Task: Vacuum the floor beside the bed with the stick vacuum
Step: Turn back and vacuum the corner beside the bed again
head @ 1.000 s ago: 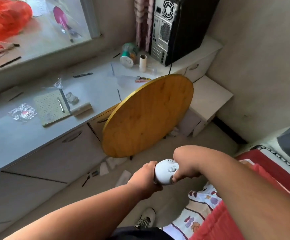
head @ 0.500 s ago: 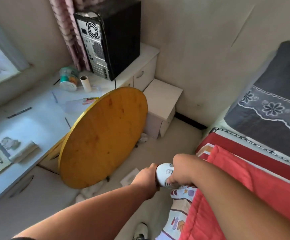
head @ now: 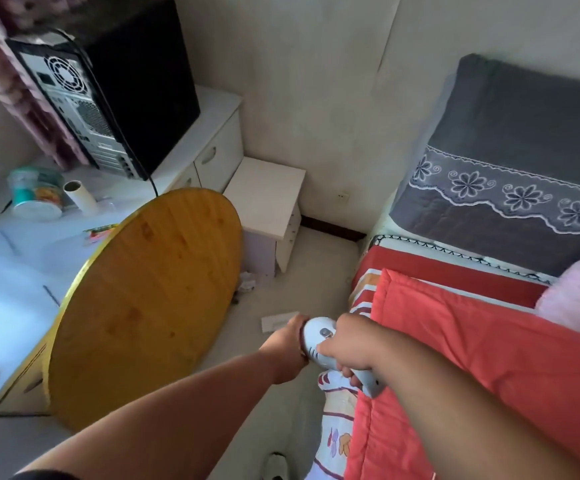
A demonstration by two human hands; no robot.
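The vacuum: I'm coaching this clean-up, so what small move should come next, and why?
Probably push the vacuum handle forward along the floor strip toward the far wall. Both the left hand and right hand grip it, and a scrap of paper and crumpled bits lie just ahead, between the leaning round tabletop and the bed. The vacuum's head is hidden.

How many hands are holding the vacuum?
2. The left hand grips the white vacuum handle from the side nearer the round wooden tabletop; the right hand wraps it from the side of the bed. The rest of the vacuum is hidden below.
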